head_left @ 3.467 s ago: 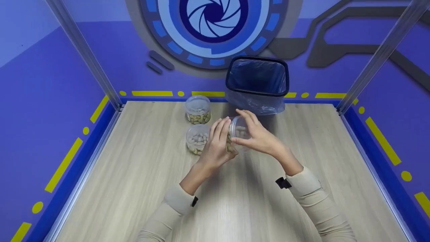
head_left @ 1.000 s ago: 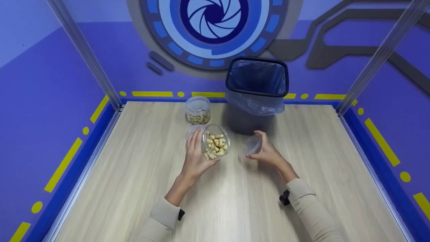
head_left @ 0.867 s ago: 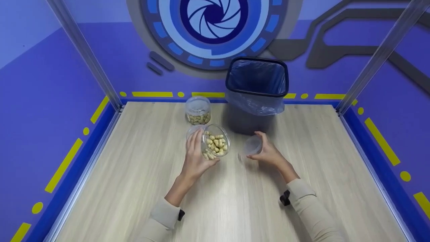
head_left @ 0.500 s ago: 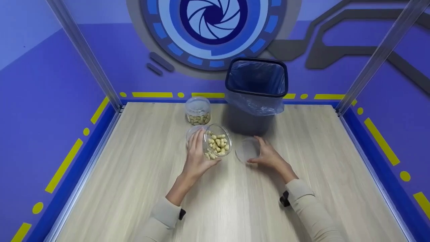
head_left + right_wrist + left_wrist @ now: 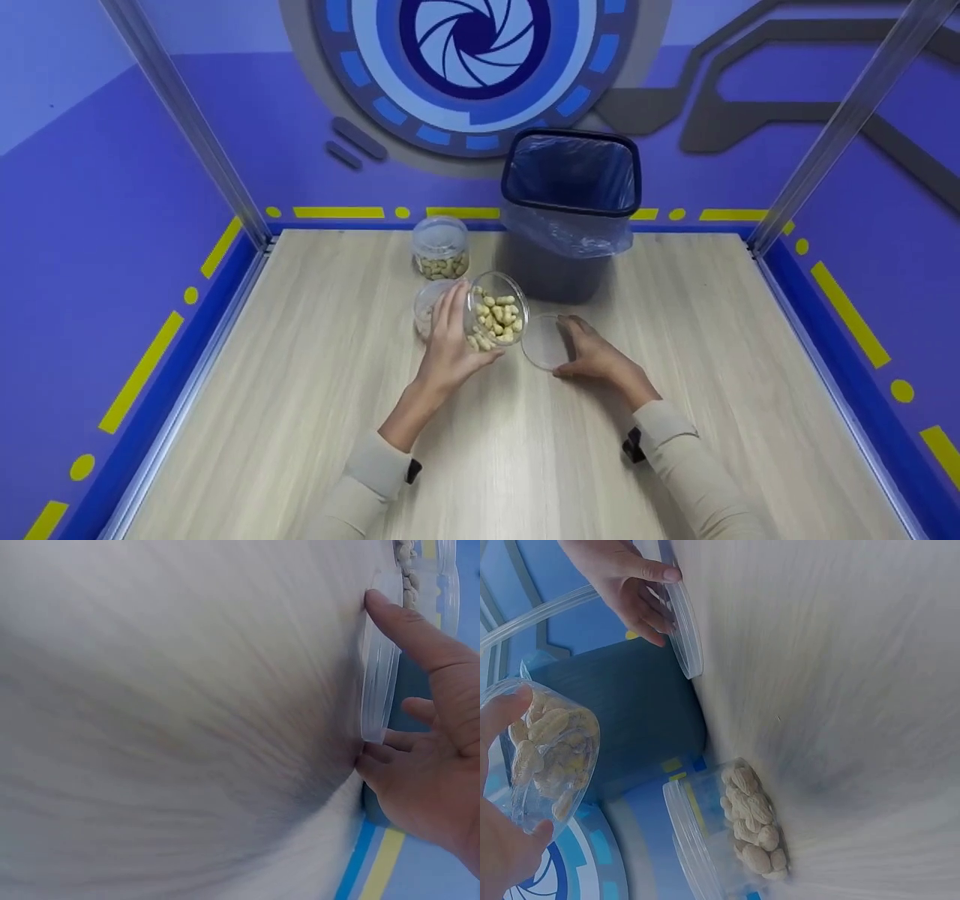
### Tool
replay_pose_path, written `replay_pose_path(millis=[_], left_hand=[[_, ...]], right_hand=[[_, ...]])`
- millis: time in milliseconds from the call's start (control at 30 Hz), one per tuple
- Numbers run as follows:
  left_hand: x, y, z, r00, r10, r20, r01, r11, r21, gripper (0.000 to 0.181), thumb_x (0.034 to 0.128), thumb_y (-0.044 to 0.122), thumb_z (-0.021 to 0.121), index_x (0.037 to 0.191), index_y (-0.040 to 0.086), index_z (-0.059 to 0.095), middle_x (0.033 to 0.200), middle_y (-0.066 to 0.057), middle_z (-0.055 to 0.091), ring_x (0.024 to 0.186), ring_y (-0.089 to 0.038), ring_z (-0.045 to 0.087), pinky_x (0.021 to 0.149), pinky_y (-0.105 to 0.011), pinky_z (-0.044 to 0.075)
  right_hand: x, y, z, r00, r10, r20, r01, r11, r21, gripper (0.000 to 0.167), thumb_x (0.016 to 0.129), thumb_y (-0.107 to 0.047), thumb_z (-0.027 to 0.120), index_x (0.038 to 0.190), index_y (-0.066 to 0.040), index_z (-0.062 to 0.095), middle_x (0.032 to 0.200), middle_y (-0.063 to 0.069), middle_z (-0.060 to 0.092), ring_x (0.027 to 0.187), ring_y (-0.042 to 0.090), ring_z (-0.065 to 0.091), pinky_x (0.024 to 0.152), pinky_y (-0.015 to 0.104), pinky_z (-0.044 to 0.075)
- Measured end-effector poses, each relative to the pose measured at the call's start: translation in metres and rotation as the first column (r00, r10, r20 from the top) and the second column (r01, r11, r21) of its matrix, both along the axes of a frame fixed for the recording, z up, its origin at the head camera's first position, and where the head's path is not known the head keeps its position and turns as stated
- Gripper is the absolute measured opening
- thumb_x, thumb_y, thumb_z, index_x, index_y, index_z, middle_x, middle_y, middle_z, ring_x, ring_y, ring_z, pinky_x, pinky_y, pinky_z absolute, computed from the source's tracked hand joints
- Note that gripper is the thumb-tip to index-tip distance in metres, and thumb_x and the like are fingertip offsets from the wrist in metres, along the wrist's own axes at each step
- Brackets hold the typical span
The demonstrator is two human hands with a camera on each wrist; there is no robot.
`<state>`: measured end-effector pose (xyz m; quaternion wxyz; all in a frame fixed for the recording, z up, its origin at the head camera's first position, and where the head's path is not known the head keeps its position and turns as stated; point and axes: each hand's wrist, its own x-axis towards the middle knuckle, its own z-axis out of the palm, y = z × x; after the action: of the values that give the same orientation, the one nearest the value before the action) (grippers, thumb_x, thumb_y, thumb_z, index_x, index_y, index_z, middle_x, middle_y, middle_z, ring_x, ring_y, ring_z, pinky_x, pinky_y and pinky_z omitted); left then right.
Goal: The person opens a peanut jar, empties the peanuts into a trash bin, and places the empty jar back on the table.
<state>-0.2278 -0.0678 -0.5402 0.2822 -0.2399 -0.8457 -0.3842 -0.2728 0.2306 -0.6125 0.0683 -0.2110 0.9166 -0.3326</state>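
Note:
Tilted toward me, a clear plastic jar (image 5: pixel 497 311) without its lid holds unshelled peanuts. My left hand (image 5: pixel 446 345) grips it from the left side, and in the left wrist view the jar (image 5: pixel 555 746) is above the table. To its right, a clear round lid (image 5: pixel 546 343) lies flat at the tabletop. My right hand (image 5: pixel 598 358) holds this lid by its edge, thumb on one side and fingers on the other, as the right wrist view of the lid (image 5: pixel 381 679) shows.
Behind the left hand stands a lidded jar (image 5: pixel 429 307), partly covered by it. Farther back is another lidded jar of peanuts (image 5: pixel 441 247). A dark bin (image 5: pixel 559 266) with a clear liner stands beyond the lid, near the back wall.
The lid came off the jar between the earliest frame and a second ago. Since then the right hand has lowered it flat onto the table; the left hand has moved slightly right with the jar.

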Motion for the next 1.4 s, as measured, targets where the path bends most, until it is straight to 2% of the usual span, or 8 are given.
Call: replay_pose_path(millis=[333,433,600,733,967,1100,1233,1400], left_hand=[[-0.001,0.005,0.006,1.0,-0.008,-0.012,0.008,1.0,-0.011,0.124,0.0564,0.028,0.1,0.154,-0.004,0.032,0.155,-0.021,0.04,0.142,-0.042,0.037,0.12,-0.05,0.031],[-0.001,0.006,0.009,1.0,-0.004,-0.028,0.004,1.0,-0.011,0.124,0.055,0.029,0.1,0.154,-0.005,0.033,0.154,-0.022,0.041,0.142,-0.042,0.037,0.12,-0.051,0.03],[-0.003,0.008,0.013,0.999,-0.014,-0.039,0.013,1.0,-0.008,0.124,0.0541,0.029,0.1,0.153,-0.005,0.033,0.154,-0.022,0.042,0.142,-0.041,0.038,0.12,-0.05,0.031],[-0.005,0.008,0.015,0.999,-0.015,-0.047,0.014,1.0,-0.019,0.123,0.055,0.03,0.1,0.154,-0.004,0.034,0.154,-0.021,0.041,0.141,-0.042,0.038,0.12,-0.048,0.031],[-0.008,0.007,0.019,0.998,-0.022,-0.053,0.021,1.0,-0.018,0.124,0.055,0.03,0.1,0.154,-0.004,0.034,0.154,-0.024,0.041,0.143,-0.042,0.036,0.12,-0.051,0.03],[-0.008,0.007,0.022,0.998,-0.014,-0.058,0.013,1.0,-0.02,0.124,0.0553,0.03,0.1,0.154,-0.003,0.033,0.154,-0.024,0.04,0.143,-0.04,0.035,0.121,-0.05,0.03],[-0.007,0.006,0.022,0.998,-0.017,-0.062,0.015,1.0,-0.026,0.124,0.0557,0.03,0.101,0.154,-0.004,0.032,0.154,-0.025,0.04,0.144,-0.041,0.033,0.121,-0.051,0.03],[-0.007,0.006,0.022,0.998,-0.025,-0.062,0.024,0.999,-0.023,0.125,0.0547,0.027,0.101,0.154,-0.005,0.033,0.154,-0.026,0.04,0.143,-0.042,0.033,0.12,-0.051,0.03]], right_hand=[[-0.001,0.002,0.014,0.994,0.017,0.106,-0.021,0.999,0.041,0.114,0.07,-0.013,0.091,0.157,0.006,0.021,0.157,0.036,0.025,0.147,0.051,0.023,0.121,0.058,0.024],[-0.002,0.008,0.028,0.991,-0.006,0.132,0.007,1.0,-0.005,0.102,0.079,-0.009,0.083,0.158,0.005,0.02,0.157,0.035,0.028,0.146,0.052,0.026,0.12,0.061,0.024],[-0.006,0.031,0.057,0.99,-0.11,0.083,0.12,0.985,-0.126,0.063,0.093,-0.003,0.062,0.15,0.008,0.038,0.146,0.034,0.046,0.13,0.054,0.048,0.109,0.062,0.041],[-0.008,0.05,0.086,0.964,-0.264,0.026,0.263,0.94,-0.219,0.044,0.096,-0.002,0.056,0.138,0.01,0.053,0.135,0.03,0.059,0.119,0.047,0.06,0.102,0.054,0.05],[-0.014,0.062,0.152,0.895,-0.433,0.11,0.439,0.809,-0.392,0.041,0.105,-0.019,0.05,0.139,0.002,0.055,0.133,0.021,0.061,0.114,0.025,0.061,0.09,0.022,0.054],[-0.024,0.063,0.188,0.885,-0.435,0.166,0.462,0.774,-0.434,0.049,0.106,-0.025,0.049,0.146,0.004,0.046,0.137,0.024,0.055,0.117,0.028,0.061,0.086,0.019,0.056],[-0.039,0.065,0.214,0.879,-0.362,0.311,0.466,0.795,-0.389,0.063,0.106,-0.031,0.047,0.155,0.004,0.029,0.15,0.027,0.042,0.126,0.035,0.055,0.092,0.027,0.057],[-0.06,0.076,0.235,0.823,-0.219,0.524,0.457,0.803,-0.383,0.077,0.107,-0.039,0.046,0.161,0.002,0.009,0.154,0.025,0.033,0.126,0.032,0.055,0.103,0.037,0.053]])
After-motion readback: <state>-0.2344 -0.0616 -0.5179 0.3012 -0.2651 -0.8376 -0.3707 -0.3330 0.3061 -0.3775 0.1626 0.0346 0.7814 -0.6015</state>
